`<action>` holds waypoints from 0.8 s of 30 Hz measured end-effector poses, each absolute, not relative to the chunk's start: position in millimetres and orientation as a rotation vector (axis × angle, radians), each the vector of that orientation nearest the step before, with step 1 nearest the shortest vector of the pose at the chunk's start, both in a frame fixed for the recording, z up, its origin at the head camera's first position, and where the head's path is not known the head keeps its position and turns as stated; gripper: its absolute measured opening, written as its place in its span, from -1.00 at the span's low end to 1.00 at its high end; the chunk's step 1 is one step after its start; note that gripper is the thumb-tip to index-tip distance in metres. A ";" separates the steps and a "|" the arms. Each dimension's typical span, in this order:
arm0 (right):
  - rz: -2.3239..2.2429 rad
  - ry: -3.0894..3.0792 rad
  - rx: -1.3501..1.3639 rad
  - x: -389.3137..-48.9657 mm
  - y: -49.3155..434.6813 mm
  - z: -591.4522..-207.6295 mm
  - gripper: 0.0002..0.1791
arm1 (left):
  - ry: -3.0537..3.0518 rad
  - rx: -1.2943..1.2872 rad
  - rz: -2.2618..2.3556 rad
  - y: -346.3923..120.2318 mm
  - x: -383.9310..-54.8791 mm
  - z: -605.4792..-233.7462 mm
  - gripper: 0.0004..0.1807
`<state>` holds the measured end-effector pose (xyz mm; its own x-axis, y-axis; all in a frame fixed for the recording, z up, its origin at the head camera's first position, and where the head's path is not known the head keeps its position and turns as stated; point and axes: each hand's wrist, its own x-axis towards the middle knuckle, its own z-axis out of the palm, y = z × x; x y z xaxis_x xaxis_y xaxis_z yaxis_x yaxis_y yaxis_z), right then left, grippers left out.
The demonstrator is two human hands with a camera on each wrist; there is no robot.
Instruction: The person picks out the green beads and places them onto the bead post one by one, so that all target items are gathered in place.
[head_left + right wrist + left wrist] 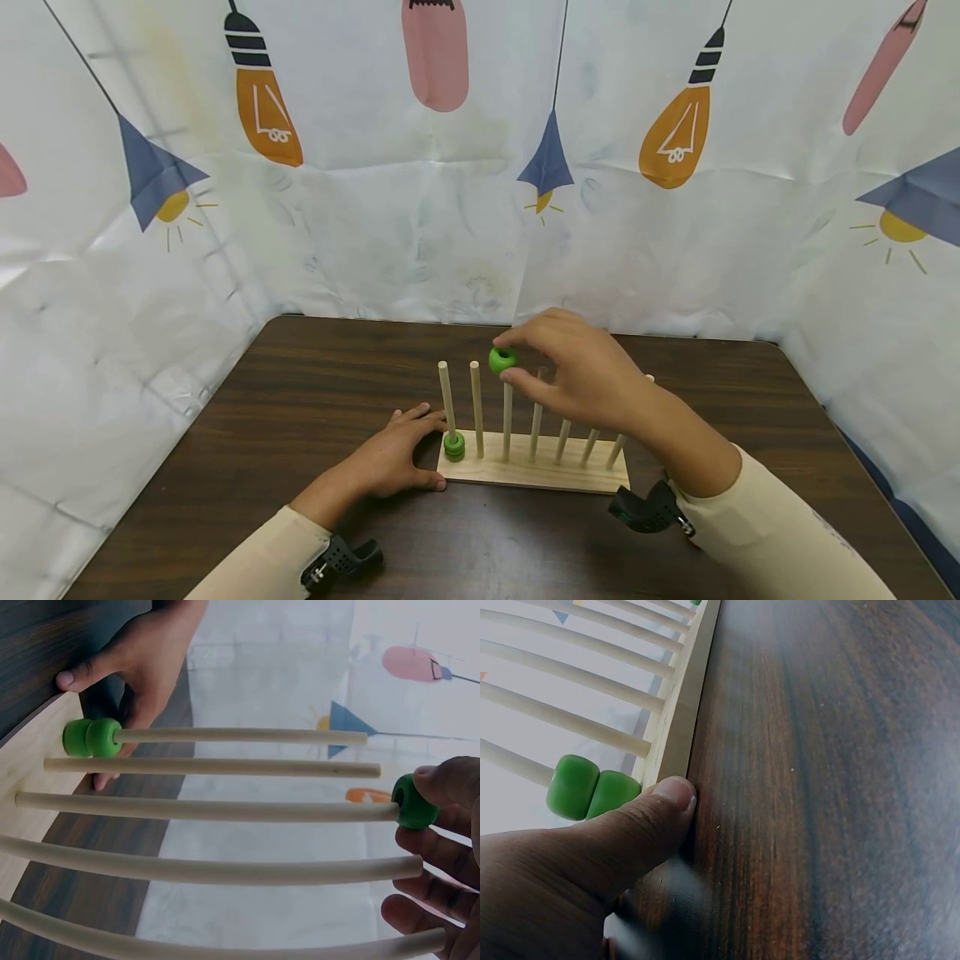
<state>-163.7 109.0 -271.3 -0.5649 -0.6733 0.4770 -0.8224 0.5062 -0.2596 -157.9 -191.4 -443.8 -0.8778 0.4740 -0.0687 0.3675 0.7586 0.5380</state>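
A wooden peg stand (525,473) with several upright pegs lies on the table. Two green beads (90,738) are stacked low on its leftmost peg. My left hand (393,457) holds the stand's left end, thumb at the front corner and fingers around toward the back; in the left wrist view its thumb (649,817) presses the base edge. Between thumb and fingertips, my right hand (581,367) pinches another green bead (502,360) at the top of the third peg from the left. The right wrist view shows this bead (415,802) against that peg's tip, its hole toward the peg.
Dark wood-grain table (337,375) surrounds the stand. White printed sheeting (450,233) hangs behind and at the sides. The neighbouring pegs (225,868) stand close to the right hand's fingers. A black strap (648,508) is on the right wrist.
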 end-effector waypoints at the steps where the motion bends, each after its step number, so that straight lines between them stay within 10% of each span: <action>1: 0.671 -2.441 1.251 -163.8 107.9 -271.0 -0.66 | 2.754 0.665 0.780 -191.3 -157.9 -443.5 -0.17; 24: 0.698 -2.495 1.246 -166.8 82.4 -270.7 -0.66 | 2.745 0.654 0.803 -190.6 -156.8 -441.3 -0.17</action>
<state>-166.8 82.4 -270.7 -0.5954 -0.6750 0.4357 -0.8031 0.5149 -0.2997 -156.8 -190.6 -441.3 -0.8801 0.4693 -0.0720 0.3566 0.7535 0.5523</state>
